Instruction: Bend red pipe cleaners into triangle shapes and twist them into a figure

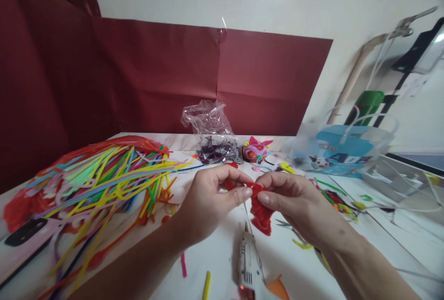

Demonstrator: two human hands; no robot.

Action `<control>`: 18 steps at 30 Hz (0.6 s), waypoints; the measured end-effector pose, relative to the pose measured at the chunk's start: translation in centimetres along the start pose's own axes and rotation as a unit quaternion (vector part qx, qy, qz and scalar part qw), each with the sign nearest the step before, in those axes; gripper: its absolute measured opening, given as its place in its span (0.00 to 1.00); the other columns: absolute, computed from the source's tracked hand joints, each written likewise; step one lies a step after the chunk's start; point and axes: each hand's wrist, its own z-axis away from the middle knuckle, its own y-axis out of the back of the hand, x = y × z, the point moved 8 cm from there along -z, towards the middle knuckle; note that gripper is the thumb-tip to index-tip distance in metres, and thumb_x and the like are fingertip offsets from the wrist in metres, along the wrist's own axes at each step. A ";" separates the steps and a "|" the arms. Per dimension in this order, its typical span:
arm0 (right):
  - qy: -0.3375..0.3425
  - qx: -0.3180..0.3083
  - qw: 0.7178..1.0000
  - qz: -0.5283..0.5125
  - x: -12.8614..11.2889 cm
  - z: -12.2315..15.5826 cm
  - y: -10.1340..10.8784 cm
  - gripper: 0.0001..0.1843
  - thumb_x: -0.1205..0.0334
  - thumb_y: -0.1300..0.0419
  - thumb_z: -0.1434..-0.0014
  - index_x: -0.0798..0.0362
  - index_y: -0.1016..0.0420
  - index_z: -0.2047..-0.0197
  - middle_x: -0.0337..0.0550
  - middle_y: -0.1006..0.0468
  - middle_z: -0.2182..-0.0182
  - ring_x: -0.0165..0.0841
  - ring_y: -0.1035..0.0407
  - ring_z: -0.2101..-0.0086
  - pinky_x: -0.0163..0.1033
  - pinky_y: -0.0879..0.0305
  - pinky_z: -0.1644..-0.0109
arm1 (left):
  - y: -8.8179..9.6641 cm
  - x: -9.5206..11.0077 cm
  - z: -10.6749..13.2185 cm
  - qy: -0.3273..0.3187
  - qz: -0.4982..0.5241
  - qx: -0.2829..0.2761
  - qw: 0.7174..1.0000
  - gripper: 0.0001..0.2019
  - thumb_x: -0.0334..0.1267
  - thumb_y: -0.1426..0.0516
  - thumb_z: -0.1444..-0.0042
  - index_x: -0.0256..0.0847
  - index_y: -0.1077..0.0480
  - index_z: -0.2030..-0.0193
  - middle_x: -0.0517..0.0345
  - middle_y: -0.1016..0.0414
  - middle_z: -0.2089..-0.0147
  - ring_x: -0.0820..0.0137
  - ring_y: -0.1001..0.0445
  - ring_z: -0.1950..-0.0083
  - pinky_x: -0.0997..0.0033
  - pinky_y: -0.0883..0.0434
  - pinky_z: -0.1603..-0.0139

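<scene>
Both hands meet above the middle of the white table. My left hand [215, 196] pinches one end of a red fuzzy pipe-cleaner piece [262, 216] between thumb and fingers. On the other side, my right hand [291, 198] grips the same piece, whose wider, folded-looking part hangs below the fingertips. Directly beneath lies a hot glue gun [249, 263], nozzle pointing away from me, with a small red light near its back. Partly hidden by my right hand are scissors [285, 224], their blade tips showing.
A big heap of colourful pipe cleaners [121, 175] covers the left, near a pink phone [29, 240]. Behind stand a clear plastic bag [217, 138] with dark bits and a pink fuzzy figure [255, 151]. At right are a blue-printed bag [347, 149] and a white box [398, 184].
</scene>
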 end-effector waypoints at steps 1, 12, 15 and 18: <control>-0.006 -0.004 1.000 -0.004 0.1 0.0 0.0 0.08 0.60 0.37 0.49 0.56 0.28 0.70 0.40 0.25 0.81 0.30 0.31 0.81 0.33 0.37 0.79 | -0.1 -0.1 0.0 0.008 0.000 -0.005 1.000 0.04 0.35 0.42 0.53 0.37 0.29 0.71 0.63 0.34 0.79 0.78 0.38 0.77 0.77 0.40 0.76; 0.004 0.035 0.998 -0.046 -0.7 -0.7 0.4 0.09 0.59 0.36 0.50 0.57 0.25 0.71 0.42 0.23 0.78 0.29 0.29 0.77 0.34 0.34 0.70 | 0.2 -1.2 -0.6 0.056 0.105 0.017 0.993 0.07 0.36 0.42 0.55 0.37 0.36 0.77 0.63 0.34 0.79 0.78 0.38 0.78 0.76 0.41 0.75; -0.014 0.034 0.999 -0.021 -0.1 -0.7 0.3 0.09 0.60 0.35 0.52 0.57 0.27 0.76 0.41 0.24 0.81 0.28 0.32 0.80 0.32 0.37 0.76 | 0.0 -1.2 -0.5 0.058 0.090 0.013 0.994 0.07 0.36 0.43 0.54 0.37 0.36 0.78 0.65 0.37 0.81 0.79 0.40 0.79 0.76 0.42 0.76; -0.029 0.033 0.999 -0.001 0.3 -0.7 0.3 0.10 0.60 0.34 0.54 0.58 0.28 0.77 0.40 0.26 0.82 0.26 0.34 0.82 0.31 0.39 0.78 | 0.1 -1.3 -0.3 0.056 0.072 0.026 0.996 0.07 0.35 0.43 0.54 0.37 0.37 0.78 0.65 0.37 0.81 0.79 0.40 0.79 0.76 0.42 0.76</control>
